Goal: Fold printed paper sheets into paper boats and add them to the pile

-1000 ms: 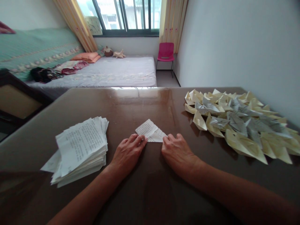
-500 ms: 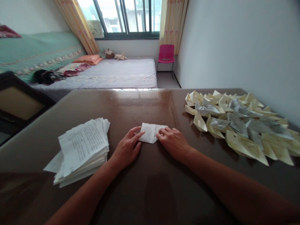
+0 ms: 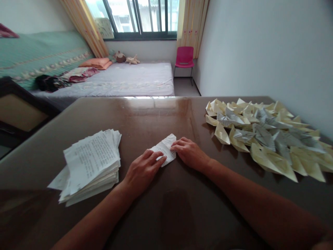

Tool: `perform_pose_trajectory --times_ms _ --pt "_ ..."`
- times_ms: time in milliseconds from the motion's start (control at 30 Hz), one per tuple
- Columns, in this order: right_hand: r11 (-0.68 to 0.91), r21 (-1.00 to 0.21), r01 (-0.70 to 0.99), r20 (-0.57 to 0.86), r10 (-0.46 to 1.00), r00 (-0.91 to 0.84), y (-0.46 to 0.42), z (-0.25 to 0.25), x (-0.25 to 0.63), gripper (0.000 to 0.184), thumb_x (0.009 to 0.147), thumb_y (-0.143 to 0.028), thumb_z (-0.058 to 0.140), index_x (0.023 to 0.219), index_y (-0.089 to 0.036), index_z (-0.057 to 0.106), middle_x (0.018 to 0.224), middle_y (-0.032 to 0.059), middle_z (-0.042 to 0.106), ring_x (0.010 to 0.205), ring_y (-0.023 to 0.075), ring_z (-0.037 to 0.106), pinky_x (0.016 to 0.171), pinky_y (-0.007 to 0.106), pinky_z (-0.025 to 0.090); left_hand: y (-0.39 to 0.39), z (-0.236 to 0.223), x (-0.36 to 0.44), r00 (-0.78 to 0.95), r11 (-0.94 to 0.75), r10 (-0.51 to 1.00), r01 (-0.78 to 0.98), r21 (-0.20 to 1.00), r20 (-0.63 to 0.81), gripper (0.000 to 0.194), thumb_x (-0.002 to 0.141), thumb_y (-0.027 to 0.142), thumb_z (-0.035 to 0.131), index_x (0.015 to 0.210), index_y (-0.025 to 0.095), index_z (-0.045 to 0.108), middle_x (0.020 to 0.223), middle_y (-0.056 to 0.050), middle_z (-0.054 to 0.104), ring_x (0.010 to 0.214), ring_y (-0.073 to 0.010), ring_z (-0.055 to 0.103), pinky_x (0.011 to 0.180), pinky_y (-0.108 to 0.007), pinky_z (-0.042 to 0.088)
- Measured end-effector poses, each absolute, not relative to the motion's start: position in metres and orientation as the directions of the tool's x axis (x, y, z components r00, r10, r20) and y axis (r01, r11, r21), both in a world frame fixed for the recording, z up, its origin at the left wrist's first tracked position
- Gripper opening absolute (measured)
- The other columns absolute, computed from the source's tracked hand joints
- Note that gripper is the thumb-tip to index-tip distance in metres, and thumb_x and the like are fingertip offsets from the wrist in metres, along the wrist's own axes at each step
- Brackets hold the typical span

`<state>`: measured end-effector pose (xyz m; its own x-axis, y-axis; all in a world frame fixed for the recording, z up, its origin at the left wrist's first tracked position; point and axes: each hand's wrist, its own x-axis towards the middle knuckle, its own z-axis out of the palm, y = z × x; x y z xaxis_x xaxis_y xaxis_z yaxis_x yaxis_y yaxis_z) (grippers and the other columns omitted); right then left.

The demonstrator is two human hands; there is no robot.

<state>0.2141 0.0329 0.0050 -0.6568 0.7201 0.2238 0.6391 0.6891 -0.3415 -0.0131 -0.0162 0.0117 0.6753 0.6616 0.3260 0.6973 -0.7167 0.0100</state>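
Note:
A small folded piece of printed paper [image 3: 168,143] lies tilted on the brown table, between my two hands. My left hand [image 3: 143,169] is closed on its lower left part, the fingers over the paper and the thumb along its near edge. At the paper's right edge, the bent fingers of my right hand [image 3: 191,153] grip it, fingertips together. Parts of the folds are hidden beneath the fingers. Left of my left hand sits a stack of printed sheets [image 3: 91,161], loosely piled.
Many folded paper boats [image 3: 272,163], cream and grey, cover the right side of the glossy table [image 3: 145,114]. A dark chair [image 3: 23,107] stands at the left. Beyond the table are a bed [image 3: 145,78], a pink chair [image 3: 184,57] and a wall [image 3: 260,48].
The paper was a triangle-like shape, then a smaller rectangle with a fold at the right. Now it is turned aslant. My left hand has moved back over it, and my right hand stays at its right edge.

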Motion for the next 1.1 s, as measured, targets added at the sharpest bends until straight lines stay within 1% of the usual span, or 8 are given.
perform_pose_trajectory --times_ms 67,133,200,300,400,533,667,1100 --pt "0.689 -0.349 0.635 0.208 0.717 -0.665 0.032 0.009 0.215 0.024 0.09 -0.014 0.049 0.104 -0.022 0.067 0.11 0.0042 0.066 0.102 0.0169 0.051 0.089 0.032 0.039 -0.015 0.014 -0.011 0.691 -0.714 0.646 0.698 -0.066 0.325 0.024 0.091 0.021 0.05 0.112 0.022 0.062 0.105 -0.004 0.066 0.095 -0.0212 0.054 0.084 -0.036 0.051" --pt "0.687 -0.364 0.629 0.184 0.715 -0.675 0.03 0.013 0.217 0.021 0.087 -0.016 0.054 0.102 -0.023 0.067 0.11 0.0032 0.066 0.103 0.0177 0.051 0.089 0.033 0.037 -0.015 0.015 -0.009 0.684 -0.71 0.649 0.702 -0.058 0.333 0.02 0.092 0.024 0.05 0.106 0.024 0.064 0.096 -0.002 0.068 0.094 -0.0206 0.054 0.082 -0.034 0.049" --pt "0.686 -0.388 0.615 0.156 0.707 -0.69 0.028 0.017 0.219 0.019 0.082 -0.021 0.061 0.099 -0.025 0.067 0.112 0.0024 0.066 0.105 0.0191 0.051 0.088 0.035 0.036 -0.016 0.014 -0.006 0.666 -0.709 0.671 0.705 0.019 0.326 0.019 0.093 0.025 0.049 0.102 0.025 0.066 0.091 -0.001 0.068 0.095 -0.0197 0.053 0.083 -0.033 0.048" --pt "0.677 -0.43 0.597 0.126 0.7 -0.702 0.027 0.019 0.221 0.02 0.074 -0.031 0.071 0.093 -0.026 0.069 0.113 0.0012 0.065 0.109 0.0213 0.05 0.088 0.037 0.034 -0.015 0.008 -0.003 0.596 -0.65 0.755 0.734 0.197 0.273 0.019 0.093 0.028 0.047 0.098 0.024 0.066 0.09 -0.001 0.068 0.092 -0.0179 0.055 0.081 -0.03 0.047" --pt "0.64 -0.475 0.604 0.125 0.728 -0.674 0.028 0.017 0.22 0.01 0.08 -0.034 0.067 0.086 -0.027 0.07 0.109 -0.0003 0.067 0.107 0.0195 0.051 0.088 0.036 0.034 -0.011 0.002 -0.004 0.462 -0.509 0.861 0.783 0.356 0.213 0.019 0.093 0.032 0.048 0.093 0.023 0.065 0.086 -0.001 0.067 0.085 -0.0161 0.058 0.074 -0.027 0.047" --pt "0.606 -0.486 0.63 0.12 0.76 -0.639 0.029 0.013 0.217 0.015 0.086 -0.036 0.062 0.085 -0.024 0.07 0.105 0.0016 0.067 0.103 0.0181 0.052 0.087 0.035 0.034 -0.004 -0.003 -0.006 0.309 -0.349 0.937 0.814 0.464 0.162 0.02 0.091 0.035 0.049 0.101 0.023 0.062 0.083 0.001 0.066 0.074 -0.0141 0.06 0.066 -0.025 0.046" --pt "0.571 -0.444 0.69 0.104 0.798 -0.594 0.024 0.011 0.211 0.02 0.09 -0.036 0.055 0.086 -0.021 0.067 0.108 0.0037 0.064 0.106 0.019 0.048 0.09 0.037 0.032 0.0 -0.005 -0.004 0.286 -0.338 0.941 0.818 0.465 0.18 0.026 0.092 0.035 0.048 0.112 0.023 0.057 0.082 0.001 0.067 0.072 -0.014 0.062 0.068 -0.026 0.046" --pt "0.545 -0.33 0.77 0.1 0.832 -0.546 0.018 0.008 0.201 0.022 0.092 -0.033 0.05 0.097 -0.016 0.064 0.117 0.0077 0.056 0.113 0.0221 0.042 0.093 0.04 0.029 0.003 -0.009 0.001 0.321 -0.382 0.92 0.861 0.335 0.225 0.025 0.094 0.035 0.044 0.111 0.024 0.058 0.087 0.0 0.064 0.077 -0.0146 0.061 0.07 -0.026 0.046"
